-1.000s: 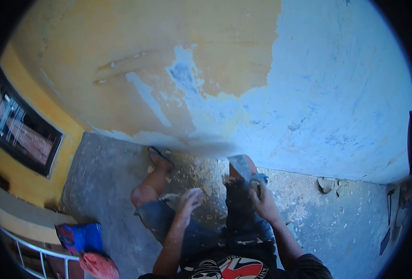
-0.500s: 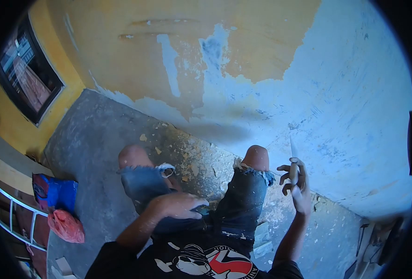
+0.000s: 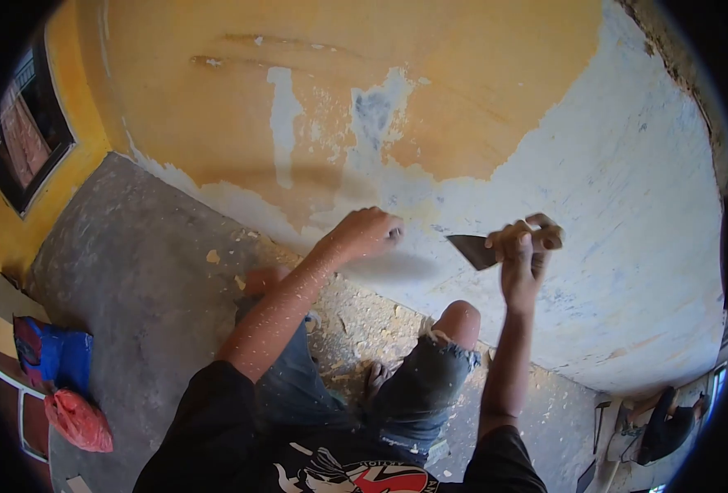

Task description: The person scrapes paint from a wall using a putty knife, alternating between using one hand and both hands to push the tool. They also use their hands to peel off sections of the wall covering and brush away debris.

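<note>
My right hand [image 3: 522, 259] is wrapped round the handle of a scraper [image 3: 471, 250], raised in front of the wall. Its dark, wedge-shaped metal blade points left, and the handle end sticks out on the right. Level with it, to the left, my left hand [image 3: 362, 235] is closed with curled fingers; whatever may be inside is hidden. Pale flakes speckle the left forearm. Behind both hands, the wall [image 3: 627, 246] is bare and whitish low down, with ragged yellow paint [image 3: 479, 90] above.
Paint chips [image 3: 356, 316] litter the grey floor [image 3: 150, 271] along the wall's foot. On the left are a blue bag [image 3: 66, 353], a red plastic bag [image 3: 78, 421] and a dark-framed window [image 3: 31, 131]. Another person [image 3: 668, 427] is at the far right.
My left hand has risen from my lap to the front of the wall and closed. The right hand has lifted, and the scraper has turned from pointing up to pointing left. The view has shifted.
</note>
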`<state>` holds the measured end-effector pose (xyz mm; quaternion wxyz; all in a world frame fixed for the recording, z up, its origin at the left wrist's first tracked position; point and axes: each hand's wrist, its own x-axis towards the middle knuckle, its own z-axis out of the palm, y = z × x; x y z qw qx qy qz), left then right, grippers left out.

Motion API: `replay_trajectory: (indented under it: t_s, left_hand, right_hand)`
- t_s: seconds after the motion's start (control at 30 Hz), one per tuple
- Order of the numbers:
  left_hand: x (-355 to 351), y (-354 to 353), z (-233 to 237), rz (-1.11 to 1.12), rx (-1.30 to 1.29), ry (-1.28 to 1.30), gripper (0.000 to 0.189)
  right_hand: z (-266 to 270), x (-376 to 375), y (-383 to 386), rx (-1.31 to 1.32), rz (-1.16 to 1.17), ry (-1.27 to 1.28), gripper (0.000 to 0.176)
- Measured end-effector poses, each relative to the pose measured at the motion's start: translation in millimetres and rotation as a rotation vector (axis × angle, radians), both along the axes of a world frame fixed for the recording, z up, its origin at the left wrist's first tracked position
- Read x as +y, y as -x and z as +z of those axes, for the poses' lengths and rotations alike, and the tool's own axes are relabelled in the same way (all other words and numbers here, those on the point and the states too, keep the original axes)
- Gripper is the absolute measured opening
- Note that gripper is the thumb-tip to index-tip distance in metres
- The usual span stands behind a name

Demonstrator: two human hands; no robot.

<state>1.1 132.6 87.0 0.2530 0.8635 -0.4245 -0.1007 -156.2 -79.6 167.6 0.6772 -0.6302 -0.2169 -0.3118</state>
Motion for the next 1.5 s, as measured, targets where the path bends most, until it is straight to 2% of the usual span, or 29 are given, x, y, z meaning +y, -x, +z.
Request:
replay_trajectory:
  t_s: [0.03, 0.07, 0.1, 0.13, 0.17, 0.2, 0.27, 0.3, 0.4, 0.47, 0.5, 0.53, 0.6, 0.67, 0.73, 0.77, 0.87, 0.9, 0.93, 1.0, 1.07, 1.13, 1.2, 1.27, 1.33, 1.4, 1.43, 1.47, 1.5]
  left_hand:
    - [-3, -8, -20, -0.002, 0.004, 0.008, 0.044]
    - [-2, -16, -43, 0.098, -0.093, 0.377, 0.044]
    - [-2, -21, -57, 0.194, -0.185, 0.745, 0.045]
    - [-5, -24, -60, 0.186, -0.185, 0.75, 0.045]
    - [-5, -20, -62, 0.3, -0.386, 0.799, 0.05]
    - [-7, -18, -63, 0.422, -0.584, 0.84, 0.057]
    - [-14, -24, -53, 0.448, -0.585, 0.837, 0.063]
    - [-17, -29, -53, 0.466, -0.591, 0.823, 0.07]
    - [-29, -53, -64, 0.511, -0.667, 0.798, 0.079]
    - [-37, -63, -70, 0.521, -0.686, 0.764, 0.076]
    - [-40, -66, -71, 0.521, -0.721, 0.739, 0.073]
    - [-44, -67, -72, 0.517, -0.705, 0.732, 0.073]
    - [-48, -71, -75, 0.53, -0.722, 0.646, 0.076]
    - [-53, -82, -74, 0.556, -0.74, 0.654, 0.078]
    - [-59, -70, -85, 0.554, -0.696, 0.646, 0.08]
    - [-61, -71, -85, 0.546, -0.695, 0.687, 0.082]
    - [-60, -82, -80, 0.552, -0.74, 0.728, 0.084]
    - [-60, -84, -80, 0.559, -0.714, 0.72, 0.084]
    - [-61, -76, -84, 0.562, -0.669, 0.705, 0.083]
    - [-64, -70, -87, 0.552, -0.689, 0.718, 0.083]
    - [-57, -86, -83, 0.582, -0.747, 0.734, 0.083]
    - [-57, -75, -80, 0.57, -0.728, 0.646, 0.087]
    - [-59, -77, -82, 0.562, -0.747, 0.666, 0.088]
    - [-56, -77, -77, 0.568, -0.758, 0.663, 0.086]
    - [-55, -69, -89, 0.571, -0.67, 0.628, 0.081]
    - [-52, -77, -87, 0.534, -0.695, 0.729, 0.079]
    - [-51, -75, -81, 0.566, -0.762, 0.761, 0.07]
    - [-45, -77, -78, 0.593, -0.76, 0.751, 0.07]
    - [-44, -72, -80, 0.602, -0.722, 0.874, 0.065]
  right_hand:
    - [-5, 6, -19, -0.059, 0.009, -0.029, 0.019]
    - [-17, 6, -37, -0.06, -0.08, -0.01, 0.017]
    - [-28, 1, -54, -0.149, 0.084, -0.023, 0.017]
    - [-34, -3, -68, -0.235, 0.247, -0.035, 0.018]
    - [-39, 1, -73, -0.168, 0.165, -0.181, 0.03]
    - [-45, -5, -70, -0.152, 0.161, -0.177, 0.03]
    - [-46, -15, -70, -0.049, -0.132, -0.005, 0.041]
    - [-46, -10, -74, -0.191, -0.224, 0.03, 0.049]
    - [-42, -12, -59, -0.404, -0.17, 0.114, 0.047]
    - [-48, -2, -52, -0.446, -0.01, -0.022, 0.042]
    - [-64, 4, -78, -0.541, -0.445, 0.226, 0.038]
    - [-83, -6, -80, -0.525, -0.452, 0.226, 0.038]
    - [-111, -22, -77, 0.095, -0.719, 0.566, 0.017]
    - [-80, -1, -64, -0.278, -0.395, 0.267, 0.041]
    - [-77, 3, -95, -0.417, -0.516, 0.415, 0.046]
    - [-84, 1, -98, -0.414, -0.333, 0.283, 0.049]
    - [-74, 6, -76, -0.436, -0.285, 0.22, 0.048]
    - [-79, 4, -78, -0.387, -0.376, 0.303, 0.046]
    - [-96, -9, -87, -0.335, -0.781, 0.637, 0.04]
    - [-111, -15, -74, -0.197, -0.777, 0.677, 0.021]
    - [-97, -17, -61, -0.383, -0.083, 0.092, 0.006]
    - [-118, -26, -83, -0.285, -0.791, 0.726, 0.031]
    - [-122, -17, -84, -0.139, -0.576, 0.431, 0.026]
    - [-110, -31, -66, -0.181, 0.015, 0.211, 0.021]
    - [-146, -26, -95, -0.183, -0.857, 0.837, 0.032]
    - [-138, -16, -93, -0.152, -0.728, 0.727, 0.029]
    - [-135, -12, -97, -0.169, -0.509, 0.5, 0.029]
    - [-138, -10, -91, -0.151, -0.282, 0.283, 0.03]
    - [-162, -27, -103, -0.123, -0.716, 1.015, 0.038]
